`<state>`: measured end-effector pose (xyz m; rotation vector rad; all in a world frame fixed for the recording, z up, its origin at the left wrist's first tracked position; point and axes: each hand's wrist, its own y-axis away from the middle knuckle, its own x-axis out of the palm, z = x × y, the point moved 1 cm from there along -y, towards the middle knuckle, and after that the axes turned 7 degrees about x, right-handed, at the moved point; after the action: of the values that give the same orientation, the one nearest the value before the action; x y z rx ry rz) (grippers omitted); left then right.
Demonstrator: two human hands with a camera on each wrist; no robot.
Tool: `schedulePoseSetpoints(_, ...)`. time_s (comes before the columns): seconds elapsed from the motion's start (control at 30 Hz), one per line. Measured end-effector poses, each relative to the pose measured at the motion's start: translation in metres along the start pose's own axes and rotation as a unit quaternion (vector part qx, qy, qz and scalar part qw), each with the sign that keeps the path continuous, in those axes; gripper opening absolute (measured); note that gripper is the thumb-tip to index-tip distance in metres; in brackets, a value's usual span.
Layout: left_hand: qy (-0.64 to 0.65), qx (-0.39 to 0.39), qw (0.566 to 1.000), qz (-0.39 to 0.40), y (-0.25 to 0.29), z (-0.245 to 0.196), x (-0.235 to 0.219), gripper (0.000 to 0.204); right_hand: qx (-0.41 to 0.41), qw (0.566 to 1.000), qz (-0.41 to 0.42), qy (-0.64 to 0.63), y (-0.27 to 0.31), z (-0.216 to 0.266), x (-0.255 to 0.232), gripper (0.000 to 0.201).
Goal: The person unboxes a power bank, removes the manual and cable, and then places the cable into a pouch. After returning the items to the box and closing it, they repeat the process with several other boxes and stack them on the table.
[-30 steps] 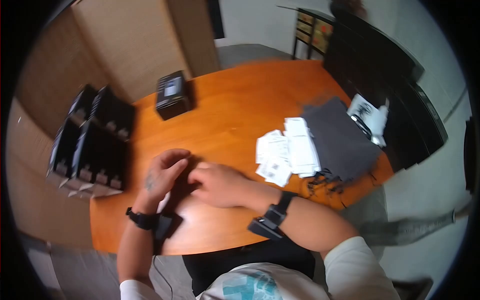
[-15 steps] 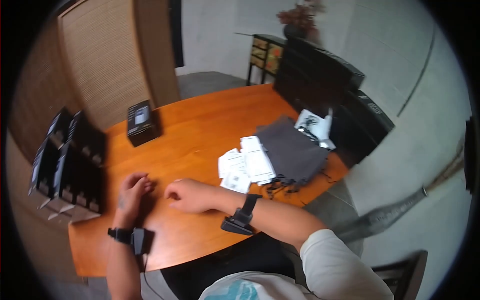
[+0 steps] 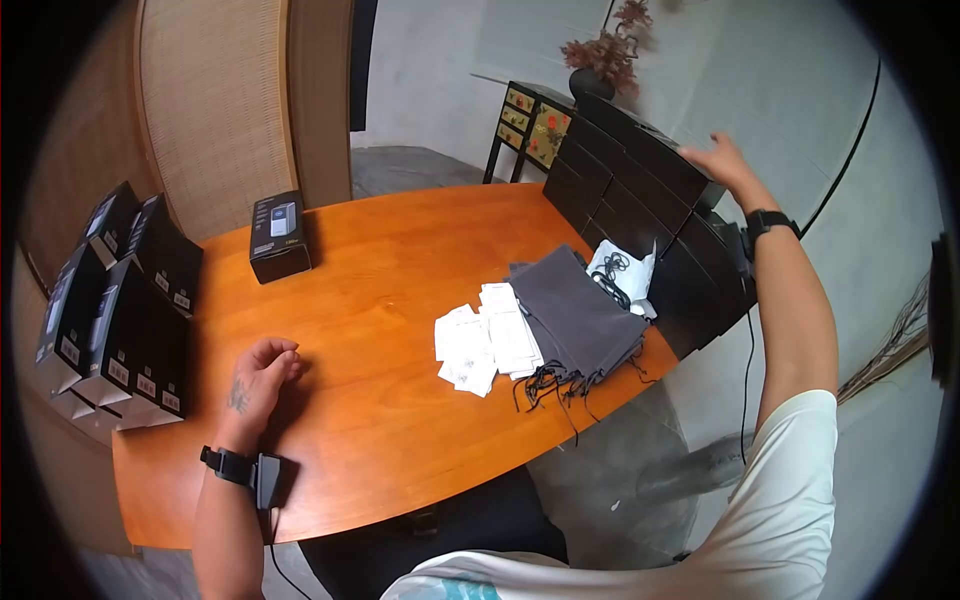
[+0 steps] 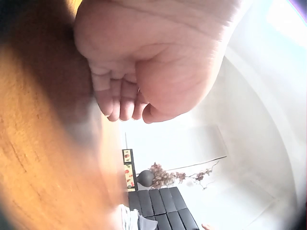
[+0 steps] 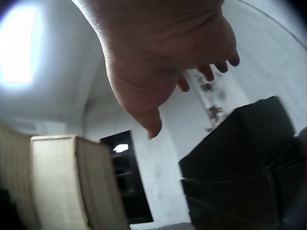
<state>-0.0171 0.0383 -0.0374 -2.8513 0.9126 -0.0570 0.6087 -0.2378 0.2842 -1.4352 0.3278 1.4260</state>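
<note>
My right hand (image 3: 722,165) reaches out at the far right, over the top of stacked black boxes (image 3: 640,170). In the right wrist view its thumb and fingers (image 5: 153,125) are spread with nothing between them, and the dark box stack (image 5: 235,158) lies below. Over on the left side of the wooden table, my left hand (image 3: 258,385) rests with its fingers loosely bent and holds nothing. The left wrist view shows its palm (image 4: 158,57) beside the tabletop. Nearest to it are upright black boxes (image 3: 140,320) with white labels.
One black box (image 3: 280,238) with a device picture stands alone at the back left. Small white papers (image 3: 468,345) lie mid-table beside dark grey drawstring bags (image 3: 575,310). Behind them is a white plastic bag (image 3: 625,272) with black cable. A small painted cabinet (image 3: 535,125) stands beyond the table.
My right hand has swung from beside the left hand out to the far right, above the box stack. The left hand has moved away from it and lies on the table's left. The view has shifted rightward.
</note>
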Motion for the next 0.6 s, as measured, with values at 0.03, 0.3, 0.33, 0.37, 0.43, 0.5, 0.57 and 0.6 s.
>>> schedulePoseSetpoints(0.03, -0.002, 0.001, 1.0, -0.001, 0.0, -0.001, 0.0, 0.018, 0.007, 0.998, 0.042, -0.056, -0.004, -0.02, 0.009, 0.104)
schedulePoseSetpoints(0.3, -0.026, 0.011, 1.0, -0.009, 0.0, 0.0, 0.001, 0.019, 0.05, 0.993, -0.029, -0.104, 0.015, -0.025, 0.027, 0.087)
schedulePoseSetpoints(0.33, -0.022, 0.005, 1.0, -0.004, 0.001, 0.001, 0.0, 0.018, 0.049, 0.991, -0.057, -0.108, 0.022, -0.01, 0.021, 0.085)
schedulePoseSetpoints(0.37, -0.018, -0.001, 1.0, -0.002, 0.0, 0.0, 0.001, 0.017, 0.012, 0.993, -0.067, -0.101, 0.03, 0.007, 0.017, 0.082)
schedulePoseSetpoints(0.43, -0.01, -0.006, 1.0, -0.003, 0.002, -0.005, 0.005, 0.017, -0.058, 0.991, -0.086, -0.089, 0.08, 0.058, -0.001, 0.078)
schedulePoseSetpoints(0.5, -0.005, -0.002, 1.0, -0.002, 0.004, -0.015, 0.011, 0.018, -0.195, 0.971, -0.088, -0.107, 0.16, 0.122, -0.008, 0.075)
schedulePoseSetpoints(0.57, 0.013, 0.007, 1.0, 0.003, 0.006, -0.021, 0.015, 0.046, -0.313, 0.939, -0.072, -0.125, 0.223, 0.169, 0.012, 0.073)
schedulePoseSetpoints(0.6, 0.032, 0.031, 0.999, -0.013, 0.013, -0.033, 0.027, 0.055, -0.344, 0.927, -0.04, -0.144, 0.254, 0.19, 0.027, 0.073)
